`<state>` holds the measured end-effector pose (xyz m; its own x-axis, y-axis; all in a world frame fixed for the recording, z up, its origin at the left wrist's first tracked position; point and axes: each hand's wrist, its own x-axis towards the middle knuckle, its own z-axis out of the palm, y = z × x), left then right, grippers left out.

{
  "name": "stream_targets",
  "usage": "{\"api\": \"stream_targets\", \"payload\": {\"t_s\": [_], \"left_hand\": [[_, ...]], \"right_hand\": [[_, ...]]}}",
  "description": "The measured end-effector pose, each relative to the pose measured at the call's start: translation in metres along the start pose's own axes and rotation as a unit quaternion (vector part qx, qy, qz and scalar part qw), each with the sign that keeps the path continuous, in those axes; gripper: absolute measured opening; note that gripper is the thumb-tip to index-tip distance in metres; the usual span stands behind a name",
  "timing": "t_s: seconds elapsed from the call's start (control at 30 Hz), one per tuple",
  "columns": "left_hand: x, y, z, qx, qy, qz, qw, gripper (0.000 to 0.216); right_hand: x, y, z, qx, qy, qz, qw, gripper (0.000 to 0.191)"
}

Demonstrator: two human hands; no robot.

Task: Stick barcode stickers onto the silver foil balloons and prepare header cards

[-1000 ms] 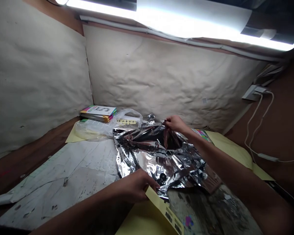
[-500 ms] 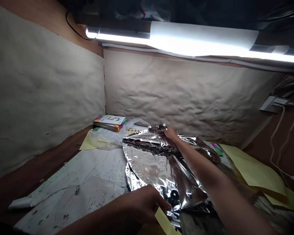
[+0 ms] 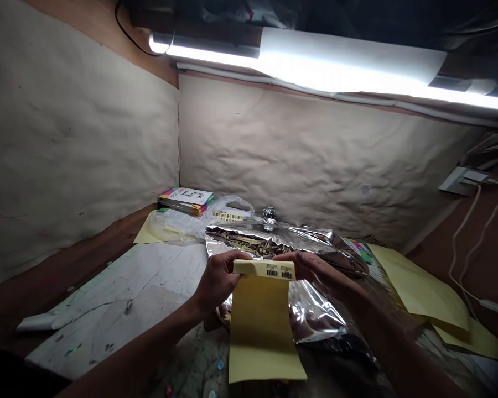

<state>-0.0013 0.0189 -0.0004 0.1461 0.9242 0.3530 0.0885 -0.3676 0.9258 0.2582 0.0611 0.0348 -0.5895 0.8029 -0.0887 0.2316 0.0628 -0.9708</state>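
the yellow label sheet (image 3: pixel 265 331) is hanging nearest the camera, with the left hand (image 3: pixel 216 279) curling its fingers in on one end of the folded top strip and the right hand (image 3: pixel 319 273) holding the other end with straighter fingers, paper between them. for a clean result, both hands should be supporting that strip evenly, leaving the printed barcodes (image 3: pixel 279 273) flat and uncreased. beyond, crumpled silver foil (image 3: pixel 319 309) is lying on the worktable (image 3: pixel 149 276), and a clear plastic bag (image 3: pixel 178 224) is resting beside stacked booklets (image 3: pixel 186 196).
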Motion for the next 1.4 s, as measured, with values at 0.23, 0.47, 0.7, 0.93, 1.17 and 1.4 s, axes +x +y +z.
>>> {"api": "stream_targets", "payload": {"t_s": [0.23, 0.47, 0.7, 0.93, 1.17, 1.4], "left_hand": [[0.004, 0.004, -0.003, -0.106, -0.116, -0.005, 0.988, 0.058], [0.006, -0.005, 0.001, -0.065, -0.063, -0.085, 0.992, 0.042], [-0.001, -0.001, 0.008, 0.028, -0.035, -0.067, 0.997, 0.019], [-0.008, 0.009, 0.013, 0.067, -0.034, -0.036, 0.997, 0.016], [-0.012, 0.008, 0.015, 0.102, -0.022, -0.013, 0.994, 0.016], [-0.015, 0.008, 0.019, 0.125, -0.014, 0.039, 0.991, 0.009]], "right_hand": [[-0.005, 0.017, 0.023, -0.037, 0.115, -0.044, 0.992, 0.042], [-0.004, 0.030, 0.032, -0.008, 0.029, 0.002, 1.000, 0.046], [-0.009, 0.017, 0.057, -0.187, 0.180, -0.134, 0.956, 0.025], [-0.013, 0.016, 0.066, -0.271, 0.227, -0.202, 0.914, 0.009], [-0.015, 0.017, 0.074, -0.329, 0.253, -0.288, 0.863, 0.011], [-0.017, 0.019, 0.077, -0.356, 0.256, -0.248, 0.864, 0.014]]}}
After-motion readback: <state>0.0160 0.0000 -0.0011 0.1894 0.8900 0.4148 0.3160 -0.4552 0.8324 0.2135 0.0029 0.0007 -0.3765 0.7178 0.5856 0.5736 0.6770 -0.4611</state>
